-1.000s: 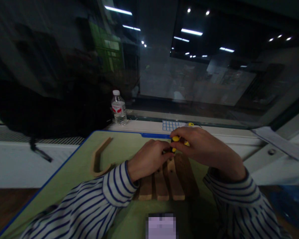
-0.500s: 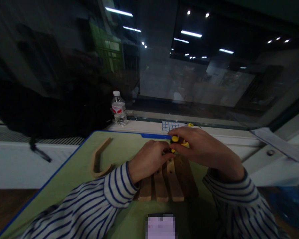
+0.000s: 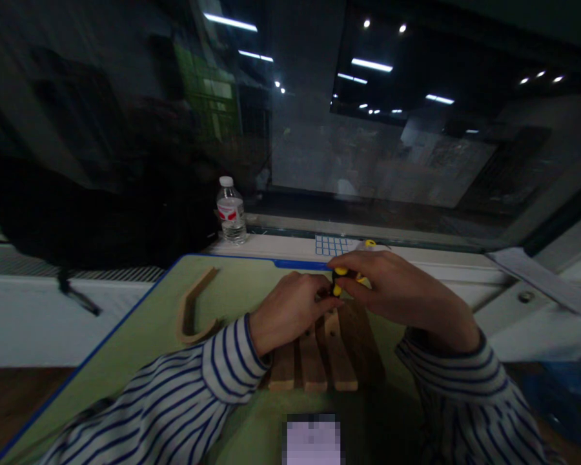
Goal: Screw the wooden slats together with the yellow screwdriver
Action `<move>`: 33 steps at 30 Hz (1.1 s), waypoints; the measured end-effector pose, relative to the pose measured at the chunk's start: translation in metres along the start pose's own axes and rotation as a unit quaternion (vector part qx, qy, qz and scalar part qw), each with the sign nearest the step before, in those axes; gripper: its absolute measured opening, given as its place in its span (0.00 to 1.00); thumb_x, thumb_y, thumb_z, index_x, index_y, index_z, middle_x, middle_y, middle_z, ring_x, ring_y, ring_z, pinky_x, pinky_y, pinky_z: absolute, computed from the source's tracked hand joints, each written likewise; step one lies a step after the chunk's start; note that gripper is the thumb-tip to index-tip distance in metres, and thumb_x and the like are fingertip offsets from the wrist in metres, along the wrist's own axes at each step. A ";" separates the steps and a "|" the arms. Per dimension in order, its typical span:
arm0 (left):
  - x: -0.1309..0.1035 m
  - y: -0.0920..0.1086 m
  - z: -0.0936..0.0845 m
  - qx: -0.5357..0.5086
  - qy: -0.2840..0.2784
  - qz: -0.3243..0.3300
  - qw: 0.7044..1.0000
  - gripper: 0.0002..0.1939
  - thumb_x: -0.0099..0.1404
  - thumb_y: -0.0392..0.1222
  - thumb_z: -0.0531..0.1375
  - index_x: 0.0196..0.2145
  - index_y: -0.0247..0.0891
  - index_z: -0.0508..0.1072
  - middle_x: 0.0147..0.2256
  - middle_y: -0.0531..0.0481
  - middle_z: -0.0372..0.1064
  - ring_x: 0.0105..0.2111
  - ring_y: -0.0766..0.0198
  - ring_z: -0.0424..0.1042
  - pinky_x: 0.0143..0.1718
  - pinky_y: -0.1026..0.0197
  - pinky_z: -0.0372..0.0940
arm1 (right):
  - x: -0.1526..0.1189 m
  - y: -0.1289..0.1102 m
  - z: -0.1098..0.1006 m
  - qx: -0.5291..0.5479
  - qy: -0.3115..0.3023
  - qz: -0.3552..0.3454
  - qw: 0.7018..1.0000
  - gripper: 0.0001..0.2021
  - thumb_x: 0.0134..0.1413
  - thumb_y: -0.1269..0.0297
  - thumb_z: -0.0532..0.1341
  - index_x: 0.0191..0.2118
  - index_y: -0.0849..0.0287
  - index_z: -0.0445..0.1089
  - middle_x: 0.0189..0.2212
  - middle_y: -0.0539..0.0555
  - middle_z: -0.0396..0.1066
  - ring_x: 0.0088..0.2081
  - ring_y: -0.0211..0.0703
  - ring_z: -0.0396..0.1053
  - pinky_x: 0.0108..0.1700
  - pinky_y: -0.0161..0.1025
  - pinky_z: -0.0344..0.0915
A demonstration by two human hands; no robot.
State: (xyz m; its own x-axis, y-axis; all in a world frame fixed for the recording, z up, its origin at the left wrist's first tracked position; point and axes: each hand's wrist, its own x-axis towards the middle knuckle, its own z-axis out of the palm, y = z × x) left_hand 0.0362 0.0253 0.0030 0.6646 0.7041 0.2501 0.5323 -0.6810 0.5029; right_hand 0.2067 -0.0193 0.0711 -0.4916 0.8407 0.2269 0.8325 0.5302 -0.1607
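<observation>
My right hand (image 3: 392, 287) is closed around the handle of a short yellow-and-black screwdriver (image 3: 339, 281), partly hidden by the fingers. Just left of it, my left hand (image 3: 293, 310) is closed in a pinch by the tool's lower end; what its fingertips hold is hidden. Both hands are over the far end of a wooden slatted piece (image 3: 343, 365), whose slats show small dark holes and point towards me. A darker wooden board (image 3: 368, 342) lies along its right side. Farther left on the green tabletop (image 3: 150, 361) rests a bent J-shaped wooden strip (image 3: 188, 310).
A water bottle (image 3: 231, 213) stands on the white sill behind the table, beside a dark bag (image 3: 101, 213). A blue-gridded sheet (image 3: 333, 245) and a yellow-ended item (image 3: 370, 244) are farther right. Close to me lies a blurred-out pale rectangle (image 3: 314, 442). Papers (image 3: 537, 278) stick out at the right.
The screwdriver's handle has turned a little in my right hand, and that hand has shifted slightly. My left hand and the wooden pieces stay in place.
</observation>
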 end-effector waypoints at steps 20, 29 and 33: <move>0.001 -0.001 0.002 -0.014 -0.025 0.015 0.999 0.11 0.65 0.43 0.54 0.38 0.39 0.76 0.34 0.48 0.76 0.34 0.60 0.73 0.32 0.62 0.60 | -0.001 0.006 0.005 -0.022 0.002 0.002 1.000 0.11 0.60 0.60 0.54 0.46 0.57 0.67 0.39 0.53 0.73 0.40 0.45 0.69 0.42 0.41 0.60; 0.001 0.000 0.000 -0.008 -0.037 0.017 0.999 0.11 0.65 0.41 0.54 0.39 0.38 0.75 0.35 0.47 0.76 0.35 0.59 0.73 0.34 0.61 0.61 | -0.001 0.005 0.002 -0.018 -0.006 0.002 1.000 0.11 0.61 0.58 0.54 0.43 0.58 0.68 0.37 0.54 0.73 0.38 0.44 0.68 0.40 0.40 0.59; 0.001 0.001 -0.001 -0.006 -0.034 0.015 0.999 0.11 0.65 0.42 0.54 0.40 0.39 0.75 0.35 0.47 0.76 0.34 0.60 0.73 0.33 0.61 0.61 | 0.000 0.005 0.002 -0.022 -0.001 0.002 1.000 0.11 0.60 0.58 0.54 0.43 0.57 0.68 0.37 0.53 0.73 0.39 0.44 0.68 0.40 0.40 0.59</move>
State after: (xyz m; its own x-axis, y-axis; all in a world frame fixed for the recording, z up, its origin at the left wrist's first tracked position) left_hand 0.0369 0.0254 0.0047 0.7142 0.6679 0.2094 0.5057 -0.6992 0.5053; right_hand 0.2102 -0.0167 0.0688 -0.4887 0.8432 0.2239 0.8451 0.5213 -0.1185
